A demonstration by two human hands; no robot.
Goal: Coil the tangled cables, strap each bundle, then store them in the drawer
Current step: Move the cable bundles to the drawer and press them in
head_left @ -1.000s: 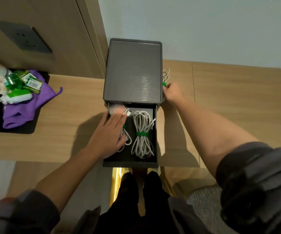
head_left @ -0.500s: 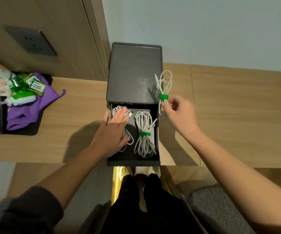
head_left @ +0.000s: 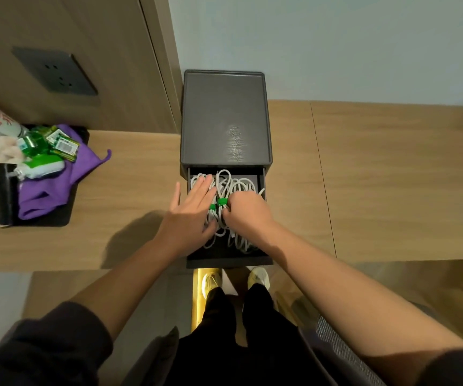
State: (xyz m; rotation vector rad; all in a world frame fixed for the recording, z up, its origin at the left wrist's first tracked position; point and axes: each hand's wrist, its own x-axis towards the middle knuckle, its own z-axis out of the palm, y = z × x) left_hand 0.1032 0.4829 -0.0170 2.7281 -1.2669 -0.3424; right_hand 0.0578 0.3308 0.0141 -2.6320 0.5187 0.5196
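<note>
A dark grey drawer box (head_left: 226, 118) stands on the wooden desk with its drawer (head_left: 229, 259) pulled out toward me. Coiled white cable bundles (head_left: 240, 242) with green straps (head_left: 221, 201) lie inside the drawer. My left hand (head_left: 190, 215) lies flat with straight fingers on the left bundle. My right hand (head_left: 248, 211) has its fingers curled down on a white bundle with a green strap in the middle of the drawer. The hands hide much of the bundles.
A black tray (head_left: 57, 218) at the left holds a purple cloth (head_left: 46, 190), green packets and a white bottle. A dark wall socket (head_left: 55, 72) sits on the wood panel above. My legs and shoes (head_left: 258, 278) show below the desk edge.
My right hand picked up a strapped bundle from beside the box and carried it down into the drawer. My left hand stayed flat on the left bundle.
</note>
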